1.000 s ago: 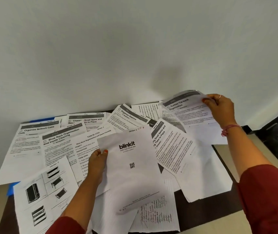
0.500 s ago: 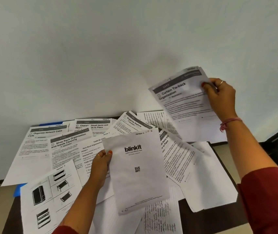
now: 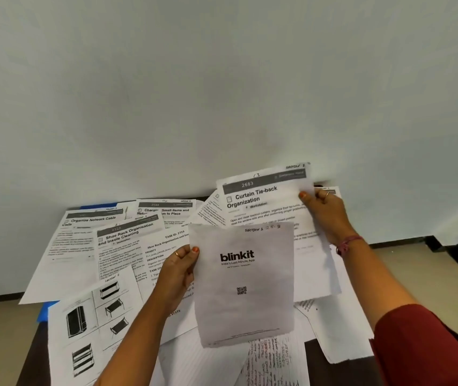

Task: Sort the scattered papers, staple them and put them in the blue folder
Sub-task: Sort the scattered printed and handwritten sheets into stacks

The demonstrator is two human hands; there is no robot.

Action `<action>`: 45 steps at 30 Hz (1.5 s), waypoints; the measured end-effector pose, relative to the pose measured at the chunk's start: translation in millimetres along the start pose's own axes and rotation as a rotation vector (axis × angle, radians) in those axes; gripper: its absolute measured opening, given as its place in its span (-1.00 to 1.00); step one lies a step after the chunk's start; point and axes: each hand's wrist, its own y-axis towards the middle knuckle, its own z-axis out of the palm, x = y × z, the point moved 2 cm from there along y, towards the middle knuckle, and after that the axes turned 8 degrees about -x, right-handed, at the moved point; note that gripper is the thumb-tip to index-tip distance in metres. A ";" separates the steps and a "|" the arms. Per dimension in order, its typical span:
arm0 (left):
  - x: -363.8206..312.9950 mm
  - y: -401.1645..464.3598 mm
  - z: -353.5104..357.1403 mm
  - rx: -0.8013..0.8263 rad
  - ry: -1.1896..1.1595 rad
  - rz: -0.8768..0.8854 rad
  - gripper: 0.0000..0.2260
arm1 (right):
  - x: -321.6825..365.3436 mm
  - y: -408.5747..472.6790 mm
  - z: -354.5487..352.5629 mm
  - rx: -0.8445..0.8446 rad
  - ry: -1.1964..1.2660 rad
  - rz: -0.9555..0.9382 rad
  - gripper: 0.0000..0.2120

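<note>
Dark table [image 3: 333, 373] against plain white wall [image 3: 222, 79], covered with scattered papers [image 3: 127, 246]. Nearest: handwritten sheet [image 3: 272, 363] at bottom edge, furniture-drawing sheet [image 3: 88, 330] at left. Left hand [image 3: 179, 274] pinches blinkit sheet [image 3: 246, 282] by left edge (thumb on front). Right hand [image 3: 326, 215] grips "Curtain Tie-back" sheet [image 3: 264, 201], raised behind blinkit sheet. Blue folder [image 3: 44, 312] lies under papers at left, only corners visible.

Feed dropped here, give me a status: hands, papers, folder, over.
Left hand holds blinkit sheet. Right hand holds Curtain Tie-back sheet. Blue folder buried under scattered papers, nothing stapled.
</note>
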 end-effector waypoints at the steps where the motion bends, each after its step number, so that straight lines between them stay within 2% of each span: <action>1: 0.2 0.2 0.7 -0.004 0.001 0.001 -0.89 | -12.1 -3.7 4.5 0.005 0.010 0.046 -0.85; 9: 13.4 10.0 4.6 -0.154 0.100 -0.030 -0.90 | -80.4 -42.8 34.8 0.030 0.038 0.404 -0.91; 16: 29.7 19.2 0.1 -0.294 0.133 -0.078 -0.82 | -103.5 -48.3 36.6 0.104 0.024 0.500 -0.91; 20: 35.1 23.0 1.9 -0.338 0.200 -0.076 -0.75 | -110.8 -46.7 36.1 0.188 0.013 0.525 -0.86; 26: 40.7 26.4 5.2 -0.427 0.165 -0.013 -0.92 | -123.2 -45.3 36.5 0.276 -0.103 0.545 -0.79; 31: 41.6 26.8 7.3 -0.498 0.179 0.031 -0.82 | -126.3 -44.3 34.1 0.307 -0.149 0.529 -0.83; 36: 45.2 25.5 7.3 -0.479 0.211 0.024 -0.72 | -124.1 -47.7 33.1 0.242 -0.036 0.585 -0.57; 40: 46.9 20.6 8.4 -0.469 0.236 0.063 -0.84 | -131.6 -53.5 32.5 0.277 -0.066 0.530 -0.68; 45: 48.0 14.6 8.0 -0.412 0.264 0.075 -0.90 | -129.1 -59.7 33.7 0.245 -0.032 0.515 -0.77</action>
